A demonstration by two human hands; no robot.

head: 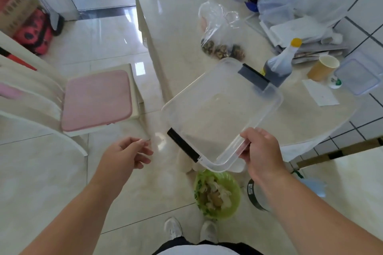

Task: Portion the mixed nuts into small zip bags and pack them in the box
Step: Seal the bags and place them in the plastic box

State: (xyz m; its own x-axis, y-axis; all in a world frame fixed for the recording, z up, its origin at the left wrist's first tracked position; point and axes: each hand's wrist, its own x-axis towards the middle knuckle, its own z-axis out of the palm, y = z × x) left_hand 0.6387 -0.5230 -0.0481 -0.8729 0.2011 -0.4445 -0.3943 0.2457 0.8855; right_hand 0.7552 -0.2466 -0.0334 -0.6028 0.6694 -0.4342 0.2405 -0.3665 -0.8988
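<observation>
Between right hand fingers and thumb: clear box rim.

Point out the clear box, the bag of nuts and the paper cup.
clear box (219, 109): head view, on its see-through bottom.
bag of nuts (222, 48): head view, on the nuts at its base.
paper cup (320, 69): head view, on its side wall.

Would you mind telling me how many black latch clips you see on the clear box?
2: one black clip on the far end of the clear box, one black clip on the near end, left of the right hand gripping the rim. Others seem unlikely.
</observation>
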